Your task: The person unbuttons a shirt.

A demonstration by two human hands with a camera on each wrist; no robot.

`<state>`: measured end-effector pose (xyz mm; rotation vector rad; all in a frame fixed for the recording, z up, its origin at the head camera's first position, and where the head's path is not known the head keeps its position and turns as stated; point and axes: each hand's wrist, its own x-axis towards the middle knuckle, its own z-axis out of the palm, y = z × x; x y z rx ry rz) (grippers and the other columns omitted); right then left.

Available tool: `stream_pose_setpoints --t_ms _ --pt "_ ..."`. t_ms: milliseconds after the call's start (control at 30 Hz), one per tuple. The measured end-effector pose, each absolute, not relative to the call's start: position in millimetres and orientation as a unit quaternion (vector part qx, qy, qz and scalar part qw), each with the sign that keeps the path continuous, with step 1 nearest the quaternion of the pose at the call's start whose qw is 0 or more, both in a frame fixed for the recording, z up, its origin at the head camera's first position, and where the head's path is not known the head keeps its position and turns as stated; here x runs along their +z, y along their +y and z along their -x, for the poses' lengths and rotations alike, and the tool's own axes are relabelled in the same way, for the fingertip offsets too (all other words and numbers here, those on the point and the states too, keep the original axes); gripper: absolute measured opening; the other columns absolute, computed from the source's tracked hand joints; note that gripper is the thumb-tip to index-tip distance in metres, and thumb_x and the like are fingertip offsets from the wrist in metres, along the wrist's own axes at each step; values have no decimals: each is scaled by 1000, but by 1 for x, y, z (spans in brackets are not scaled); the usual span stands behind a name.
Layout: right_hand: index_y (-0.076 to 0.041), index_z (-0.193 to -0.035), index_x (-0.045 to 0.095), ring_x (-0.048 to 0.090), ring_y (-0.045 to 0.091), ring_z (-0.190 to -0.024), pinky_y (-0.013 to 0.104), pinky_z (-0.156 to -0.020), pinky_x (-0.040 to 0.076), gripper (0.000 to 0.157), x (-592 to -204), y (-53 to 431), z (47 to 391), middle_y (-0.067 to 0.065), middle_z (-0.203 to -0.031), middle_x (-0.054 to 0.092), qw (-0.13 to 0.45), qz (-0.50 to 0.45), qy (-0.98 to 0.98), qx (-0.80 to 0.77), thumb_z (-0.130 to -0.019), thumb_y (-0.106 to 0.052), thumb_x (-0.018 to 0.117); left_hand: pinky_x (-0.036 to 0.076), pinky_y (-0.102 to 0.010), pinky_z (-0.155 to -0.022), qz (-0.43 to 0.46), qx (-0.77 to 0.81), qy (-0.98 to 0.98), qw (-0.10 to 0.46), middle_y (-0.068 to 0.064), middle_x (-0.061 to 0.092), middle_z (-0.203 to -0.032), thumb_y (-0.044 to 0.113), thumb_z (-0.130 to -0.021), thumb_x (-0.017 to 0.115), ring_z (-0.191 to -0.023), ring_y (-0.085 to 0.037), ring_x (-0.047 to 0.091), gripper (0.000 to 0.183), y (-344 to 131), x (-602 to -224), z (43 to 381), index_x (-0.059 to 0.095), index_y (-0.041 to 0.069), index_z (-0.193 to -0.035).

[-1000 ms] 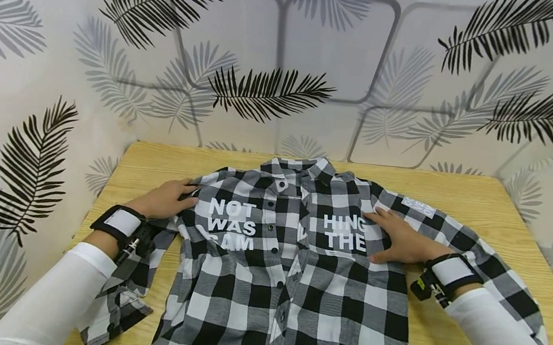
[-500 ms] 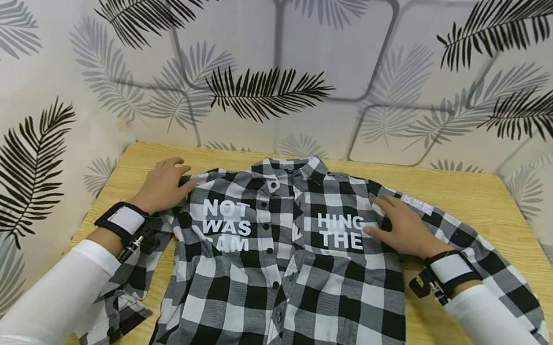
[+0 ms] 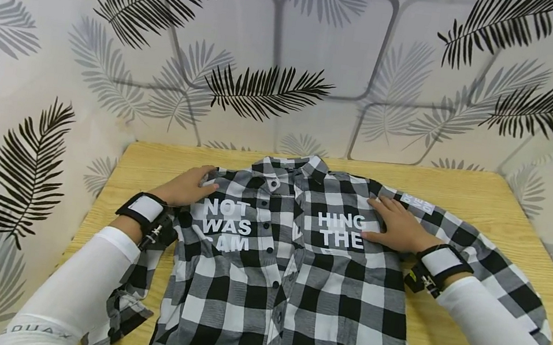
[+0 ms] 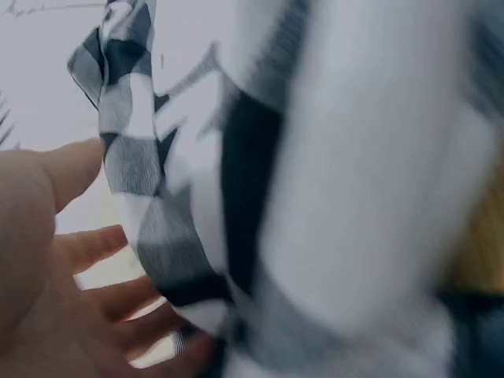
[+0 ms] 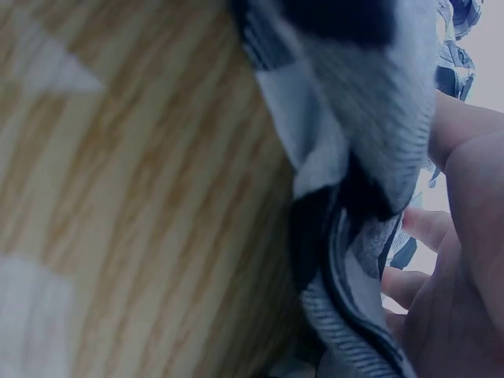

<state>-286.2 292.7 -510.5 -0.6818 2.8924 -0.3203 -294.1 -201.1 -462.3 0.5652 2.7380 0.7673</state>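
A black-and-white checked button-up shirt [image 3: 322, 301] lies spread front up, its collar [image 3: 316, 169] toward the wall and white lettering on both chest sides. My left hand [image 3: 184, 186] rests on the shoulder at the left, fingers relaxed. In the left wrist view, the fingertips [image 4: 118, 236] of that hand lie against the checked cloth [image 4: 189, 244]. On the other side, my right hand [image 3: 400, 227] lies with spread fingers on the chest and upper sleeve, its thumb by the lettering. The right wrist view shows folded cloth [image 5: 354, 157] beside that hand's fingers [image 5: 429, 228].
The shirt is on a light wooden table [image 3: 463, 188] that meets a leaf-patterned wall [image 3: 325, 45]. One sleeve [image 3: 499, 272] stretches out to the right. The other sleeve [image 3: 123, 315] bends down at the left, partly under my left forearm.
My left hand moved up off the shirt's left edge, then right onto the shoulder. The right hand shifted slightly up. The shirt's upper part slid a little left.
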Motion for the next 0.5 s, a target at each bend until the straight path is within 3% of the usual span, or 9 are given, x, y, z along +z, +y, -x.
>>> stream_pose_setpoints --t_ms 200,367,500 --pt "-13 -141 24 14 44 -127 67 -98 21 91 -508 294 285 28 -144 19 67 223 966 -115 -74 -65 55 44 -46 -80 -232 237 943 14 -17 43 -122 29 -94 43 -103 -25 43 44 -149 -451 300 35 16 -136" --pt "-13 -142 23 14 43 -128 66 -99 21 90 -508 293 283 27 -144 18 71 224 965 -116 -74 -65 54 40 -38 -63 -272 187 944 5 -13 48 -109 20 -96 37 -81 -21 43 41 -107 -449 300 35 18 -137" --pt "-13 -142 23 13 42 -128 67 -99 21 89 -509 291 283 27 -145 17 72 228 964 -116 -75 -64 54 34 -31 -49 -287 118 951 18 -12 48 -88 12 -95 33 -63 -22 41 46 -89 -453 303 29 23 -140"
